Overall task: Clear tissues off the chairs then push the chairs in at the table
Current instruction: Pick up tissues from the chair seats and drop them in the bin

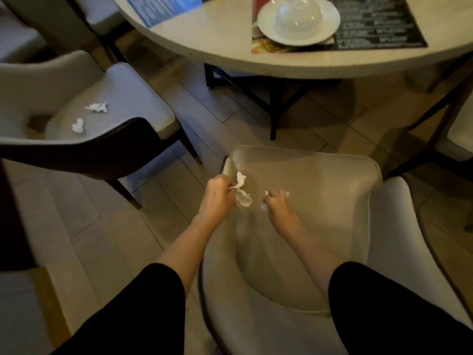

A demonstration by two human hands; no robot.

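Observation:
A beige cushioned chair (320, 190) stands directly below me, pulled back from the round table (230, 60). Over its seat, my left hand (217, 193) is closed on a crumpled white tissue (242, 193) that dangles from the fingers. My right hand (279, 203) is closed on another white tissue (265, 206), with bits showing at both sides of the fist. To the left a second chair (133, 98) carries two crumpled tissues, one (96, 107) mid-seat and one (78, 125) nearer the backrest.
On the table sit a white plate (325, 21) with an upturned bowl, a dark menu (378, 24) and a blue sheet (163, 8). The table's dark legs (273, 98) stand ahead. More chairs are at far left (102, 16) and right (458, 134). Wood floor lies between them.

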